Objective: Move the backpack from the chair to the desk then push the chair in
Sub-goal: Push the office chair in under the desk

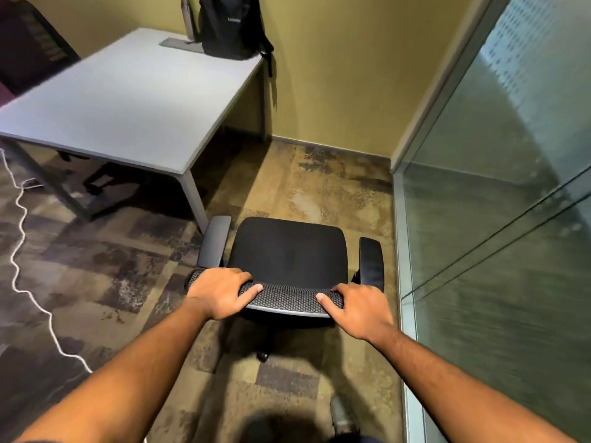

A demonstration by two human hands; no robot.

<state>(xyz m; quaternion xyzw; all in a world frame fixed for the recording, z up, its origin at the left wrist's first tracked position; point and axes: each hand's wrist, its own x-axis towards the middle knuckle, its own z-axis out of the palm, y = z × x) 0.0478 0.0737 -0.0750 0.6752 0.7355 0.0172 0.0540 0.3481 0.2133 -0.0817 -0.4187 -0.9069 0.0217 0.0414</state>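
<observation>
1. In the head view, the black backpack point(231, 25) stood upright at the far right corner of the grey desk point(128, 100), against the yellow wall, with a strap hanging over the desk's edge.
2. The black office chair point(289, 251) stood on the patterned carpet point(105, 260), clear of the desk and just beside its near right leg, its seat bare and facing the wall.
3. The left hand point(220, 292) lay over the left part of the chair's mesh backrest top, fingers curled down over the front edge and close together, thumb stretched along the rim.
4. The right hand point(358, 310) gripped the right part of the same rim, fingers wrapped over the front, thumb lying along the top toward the left hand.
5. Both forearms reached forward, bare.
6. A glass partition point(499, 219) ran along the right side, near the chair's right armrest.
7. A white cable point(19, 219) snaked across the carpet at left.
8. A second dark chair point(32, 43) stood beyond the desk's far left side.
</observation>
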